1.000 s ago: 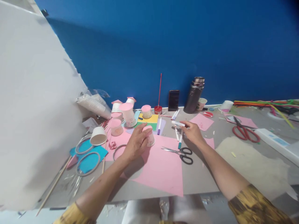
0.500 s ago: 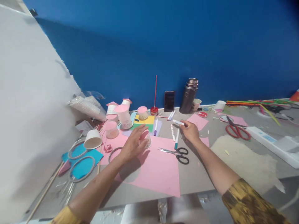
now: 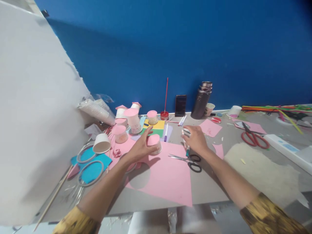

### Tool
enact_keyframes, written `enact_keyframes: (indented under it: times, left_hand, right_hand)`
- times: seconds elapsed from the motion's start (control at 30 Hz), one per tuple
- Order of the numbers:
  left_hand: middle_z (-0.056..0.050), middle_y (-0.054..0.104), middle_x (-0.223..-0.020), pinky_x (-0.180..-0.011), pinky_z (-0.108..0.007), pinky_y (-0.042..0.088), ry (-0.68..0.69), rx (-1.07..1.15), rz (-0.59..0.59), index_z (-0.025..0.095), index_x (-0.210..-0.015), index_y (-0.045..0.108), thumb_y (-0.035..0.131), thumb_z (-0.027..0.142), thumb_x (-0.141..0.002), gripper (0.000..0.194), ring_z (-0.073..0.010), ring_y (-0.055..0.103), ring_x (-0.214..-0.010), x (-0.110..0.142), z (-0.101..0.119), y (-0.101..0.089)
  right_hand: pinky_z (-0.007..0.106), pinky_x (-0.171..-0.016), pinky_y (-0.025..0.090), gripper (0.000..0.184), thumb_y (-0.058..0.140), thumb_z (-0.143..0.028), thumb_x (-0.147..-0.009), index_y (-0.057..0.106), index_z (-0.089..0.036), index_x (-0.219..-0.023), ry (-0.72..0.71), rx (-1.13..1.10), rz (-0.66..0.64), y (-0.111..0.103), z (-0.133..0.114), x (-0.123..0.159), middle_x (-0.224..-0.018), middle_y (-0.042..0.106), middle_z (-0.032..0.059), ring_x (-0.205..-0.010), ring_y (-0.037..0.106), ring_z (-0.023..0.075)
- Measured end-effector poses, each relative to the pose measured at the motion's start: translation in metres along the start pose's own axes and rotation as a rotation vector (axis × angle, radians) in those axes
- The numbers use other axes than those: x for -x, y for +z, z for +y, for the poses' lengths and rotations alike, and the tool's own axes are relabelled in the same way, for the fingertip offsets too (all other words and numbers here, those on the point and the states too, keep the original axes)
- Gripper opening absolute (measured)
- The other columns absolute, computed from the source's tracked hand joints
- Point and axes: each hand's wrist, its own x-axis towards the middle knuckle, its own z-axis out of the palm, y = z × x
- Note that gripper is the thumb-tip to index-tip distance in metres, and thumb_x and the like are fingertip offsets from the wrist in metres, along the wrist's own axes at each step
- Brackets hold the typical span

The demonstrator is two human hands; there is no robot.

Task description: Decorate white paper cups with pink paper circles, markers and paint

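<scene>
My left hand (image 3: pixel 143 143) is beside a small paper cup (image 3: pixel 155 148) that stands upside down with a pink paper disc on top. Its fingers are apart, and the thumb lies along the cup's near side. My right hand (image 3: pixel 195 139) is closed on a white marker (image 3: pixel 186 131), right above other markers lying on the table, one with a teal cap (image 3: pixel 187 151). Black-handled scissors (image 3: pixel 187 160) lie partly open just in front of it. Under the cup spreads a pink paper sheet (image 3: pixel 170 182) with a round cut-out.
More pink-topped cups (image 3: pixel 133 121) stand at back left, near stacked paper cups (image 3: pixel 95 110) and embroidery hoops (image 3: pixel 90 173). A phone (image 3: pixel 180 105) and a dark flask (image 3: pixel 201 100) stand by the blue wall. At right lie red-handled scissors (image 3: pixel 254 140) and a white power strip (image 3: pixel 282 146).
My left hand has drawn back slightly off the cup, uncovering its pink top. My right hand has brought the white marker nearer and down over the markers on the table. The view has shifted slightly.
</scene>
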Motion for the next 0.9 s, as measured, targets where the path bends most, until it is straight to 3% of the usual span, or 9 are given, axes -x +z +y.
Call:
enact_keyframes:
  times: [0.07, 0.13, 0.27, 0.4, 0.47, 0.63, 0.77, 0.9]
  left_hand:
    - [-0.017, 0.046, -0.157, -0.116, -0.049, 0.039, 0.007, -0.009, 0.026, 0.022, -0.156, 0.037, 0.076, 0.037, -0.078, 0.089, -0.0338, 0.045, -0.144, -0.001, 0.0, 0.001]
    - [-0.016, 0.049, -0.154, -0.117, -0.048, 0.039, 0.024, -0.024, 0.051, 0.021, -0.152, 0.043, 0.074, 0.036, -0.079, 0.081, -0.0323, 0.047, -0.143, -0.001, -0.002, 0.001]
    - [-0.012, 0.057, -0.147, -0.116, -0.048, 0.04, 0.138, -0.045, 0.087, 0.023, -0.138, 0.059, 0.071, 0.034, -0.082, 0.058, -0.0301, 0.051, -0.139, 0.0, -0.008, 0.002]
    - [-0.011, 0.055, -0.148, -0.114, -0.048, 0.042, 0.186, -0.06, 0.095, 0.025, -0.127, 0.068, 0.069, 0.034, -0.085, 0.042, -0.03, 0.048, -0.141, 0.002, -0.014, 0.008]
    - [-0.012, 0.054, -0.149, -0.115, -0.048, 0.041, 0.19, -0.068, 0.098, 0.025, -0.127, 0.069, 0.068, 0.032, -0.086, 0.042, -0.0299, 0.048, -0.141, 0.003, -0.015, 0.01]
    - [-0.013, 0.057, -0.147, -0.118, -0.048, 0.037, 0.221, -0.063, 0.088, 0.023, -0.128, 0.068, 0.066, 0.03, -0.088, 0.041, -0.0294, 0.048, -0.141, 0.005, -0.015, 0.013]
    - [-0.01, 0.059, -0.146, -0.115, -0.045, 0.041, 0.151, -0.017, 0.108, 0.024, -0.128, 0.068, 0.063, 0.033, -0.091, 0.039, -0.0277, 0.051, -0.138, 0.007, -0.012, 0.014]
    - [-0.008, 0.065, -0.139, -0.112, -0.043, 0.044, 0.113, 0.038, 0.146, 0.023, -0.124, 0.07, 0.061, 0.034, -0.091, 0.036, -0.0266, 0.057, -0.132, 0.007, -0.01, 0.013]
  right_hand:
    - [0.038, -0.102, 0.044, 0.049, 0.082, -0.028, -0.073, 0.072, -0.021, -0.121, -0.116, -0.034, -0.105, 0.007, -0.028, 0.005, -0.121, 0.074, 0.0087, -0.119, 0.057, 0.0292]
    - [0.039, -0.097, 0.044, 0.057, 0.084, -0.035, -0.073, 0.069, -0.017, -0.125, -0.218, -0.075, -0.26, 0.017, -0.053, 0.01, -0.123, 0.072, 0.0118, -0.118, 0.056, 0.0315]
    - [0.037, -0.087, 0.042, 0.053, 0.084, -0.045, -0.073, 0.071, -0.014, -0.115, -0.22, -0.109, -0.36, 0.032, -0.08, 0.015, -0.115, 0.072, 0.0133, -0.108, 0.055, 0.0326]
    - [0.034, -0.082, 0.038, 0.029, 0.081, -0.04, -0.076, 0.072, -0.018, -0.092, -0.248, -0.15, -0.339, 0.04, -0.08, 0.02, -0.095, 0.072, 0.0069, -0.093, 0.054, 0.0262]
    - [0.033, -0.082, 0.038, 0.024, 0.08, -0.036, -0.076, 0.071, -0.019, -0.09, -0.267, -0.165, -0.33, 0.042, -0.078, 0.022, -0.093, 0.071, 0.006, -0.091, 0.053, 0.0249]
    - [0.032, -0.08, 0.037, 0.02, 0.079, -0.033, -0.077, 0.067, -0.019, -0.086, -0.296, -0.202, -0.298, 0.046, -0.077, 0.023, -0.091, 0.07, 0.0057, -0.093, 0.052, 0.0243]
    - [0.031, -0.076, 0.035, 0.022, 0.078, -0.033, -0.078, 0.06, -0.019, -0.074, -0.311, -0.235, -0.31, 0.046, -0.082, 0.022, -0.073, 0.062, 0.0009, -0.079, 0.05, 0.0197]
    - [0.031, -0.077, 0.035, 0.025, 0.076, -0.032, -0.079, 0.056, -0.02, -0.07, -0.312, -0.256, -0.312, 0.043, -0.086, 0.021, -0.07, 0.06, -0.0008, -0.076, 0.051, 0.0181]
